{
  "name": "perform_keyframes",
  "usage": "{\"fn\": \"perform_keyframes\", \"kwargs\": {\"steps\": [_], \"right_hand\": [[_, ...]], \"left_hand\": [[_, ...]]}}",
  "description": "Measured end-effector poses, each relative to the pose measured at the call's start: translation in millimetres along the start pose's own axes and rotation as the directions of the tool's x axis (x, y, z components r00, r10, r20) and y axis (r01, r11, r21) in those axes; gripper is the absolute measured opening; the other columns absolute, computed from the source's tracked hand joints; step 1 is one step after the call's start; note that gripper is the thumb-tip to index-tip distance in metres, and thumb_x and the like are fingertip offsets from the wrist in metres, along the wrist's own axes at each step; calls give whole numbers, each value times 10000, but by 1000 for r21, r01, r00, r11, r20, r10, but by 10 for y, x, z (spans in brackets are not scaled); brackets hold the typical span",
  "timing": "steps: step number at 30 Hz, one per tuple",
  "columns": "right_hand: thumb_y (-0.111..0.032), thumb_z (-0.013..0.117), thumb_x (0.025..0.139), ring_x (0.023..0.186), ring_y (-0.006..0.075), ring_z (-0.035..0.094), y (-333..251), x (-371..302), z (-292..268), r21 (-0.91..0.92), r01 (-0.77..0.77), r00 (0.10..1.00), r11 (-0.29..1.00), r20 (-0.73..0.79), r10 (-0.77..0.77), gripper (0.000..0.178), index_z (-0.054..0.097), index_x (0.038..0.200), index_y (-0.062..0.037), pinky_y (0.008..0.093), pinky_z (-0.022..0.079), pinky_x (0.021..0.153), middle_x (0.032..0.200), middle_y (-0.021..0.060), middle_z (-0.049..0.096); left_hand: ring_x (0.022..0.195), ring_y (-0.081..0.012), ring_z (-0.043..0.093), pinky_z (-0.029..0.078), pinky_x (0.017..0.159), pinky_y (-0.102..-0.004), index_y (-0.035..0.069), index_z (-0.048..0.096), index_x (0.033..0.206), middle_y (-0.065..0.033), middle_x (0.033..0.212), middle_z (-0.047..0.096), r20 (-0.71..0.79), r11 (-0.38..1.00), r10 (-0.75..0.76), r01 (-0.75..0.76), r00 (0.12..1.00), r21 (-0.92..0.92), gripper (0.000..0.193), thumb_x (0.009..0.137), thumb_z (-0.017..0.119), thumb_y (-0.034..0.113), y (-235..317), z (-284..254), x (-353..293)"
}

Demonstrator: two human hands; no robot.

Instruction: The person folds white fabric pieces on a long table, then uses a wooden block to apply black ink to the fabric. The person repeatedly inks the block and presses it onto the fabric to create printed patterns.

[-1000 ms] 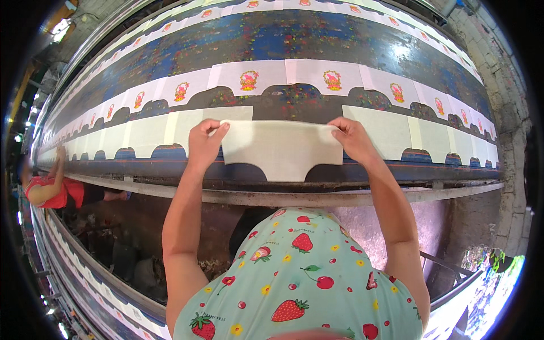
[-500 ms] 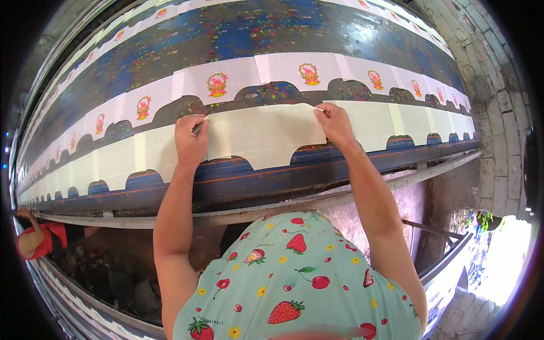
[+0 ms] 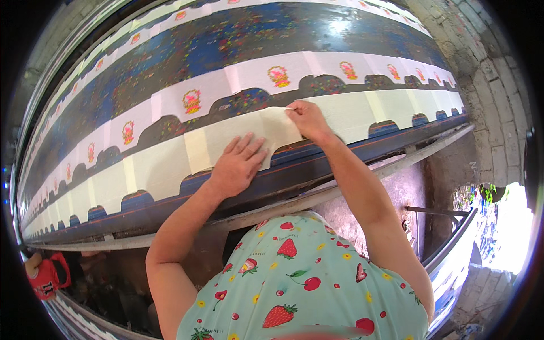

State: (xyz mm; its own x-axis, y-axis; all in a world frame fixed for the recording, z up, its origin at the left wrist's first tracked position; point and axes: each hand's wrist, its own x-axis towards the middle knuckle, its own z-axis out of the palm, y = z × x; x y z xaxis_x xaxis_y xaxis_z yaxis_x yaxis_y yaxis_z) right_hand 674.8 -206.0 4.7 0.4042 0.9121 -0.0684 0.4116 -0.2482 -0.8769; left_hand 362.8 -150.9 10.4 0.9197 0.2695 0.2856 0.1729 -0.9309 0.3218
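Left hand (image 3: 238, 165) flat, released, pressing cream paper sheet (image 3: 249, 136). Right grip (image 3: 306, 120) pinches sheet's top corner. Smooth outward from pinch, matching scalloped edge with neighbouring sheets.

Just 1 view here, a head-worn fisheye looking down and forward over the person's chest, close above the left hand (image 3: 238, 164) and right hand (image 3: 306, 119). It faces the long blue table (image 3: 340, 34), which runs from near left to far right. Straight edges bow toward the dark round rim.
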Motion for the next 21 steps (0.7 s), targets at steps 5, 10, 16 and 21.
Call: {"fn": "perform_keyframes", "kwargs": {"steps": [5, 10, 16, 21], "right_hand": [[-187, 771, 1049, 857, 261, 789, -12, 12, -429, 69, -79, 980, 994, 189, 65, 169, 795, 1079, -23, 434, 635, 804, 924, 117, 800], [-201, 744, 1010, 1041, 389, 784, 225, 35, -1215, -602, 372, 926, 707, 186, -329, 124, 777, 1040, -86, 505, 642, 924, 1083, 147, 797], [-231, 799, 984, 1276, 411, 702, 629, 309, -2141, -866, 296, 926, 403, 157, -344, 209, 820, 1147, -100, 582, 595, 1052, 1245, 185, 751], [-224, 797, 994, 1316, 389, 679, 861, 501, -2565, -838, 386, 900, 386, 251, -356, 221, 815, 1168, -89, 577, 579, 1052, 1310, 184, 734]], "left_hand": [[1670, -398, 433, 310, 1386, -603, 83, 617, 1627, -127, 1768, 532, 24, 997, -31, 29, 999, 67, 676, 1084, 728, 471, 273, 234, 593], [1665, -422, 436, 327, 1366, -598, 39, 601, 1633, -159, 1762, 534, 28, 973, -188, 182, 982, 145, 726, 1103, 704, 524, 359, 478, 1135], [1677, -421, 428, 322, 1360, -629, 66, 549, 1691, -155, 1788, 514, -31, 899, -380, 377, 924, 225, 792, 1120, 654, 604, 542, 727, 1558], [1698, -450, 387, 275, 1351, -724, 87, 546, 1699, -164, 1830, 455, -82, 818, -510, 512, 856, 263, 812, 1107, 659, 630, 737, 860, 1745]]}}
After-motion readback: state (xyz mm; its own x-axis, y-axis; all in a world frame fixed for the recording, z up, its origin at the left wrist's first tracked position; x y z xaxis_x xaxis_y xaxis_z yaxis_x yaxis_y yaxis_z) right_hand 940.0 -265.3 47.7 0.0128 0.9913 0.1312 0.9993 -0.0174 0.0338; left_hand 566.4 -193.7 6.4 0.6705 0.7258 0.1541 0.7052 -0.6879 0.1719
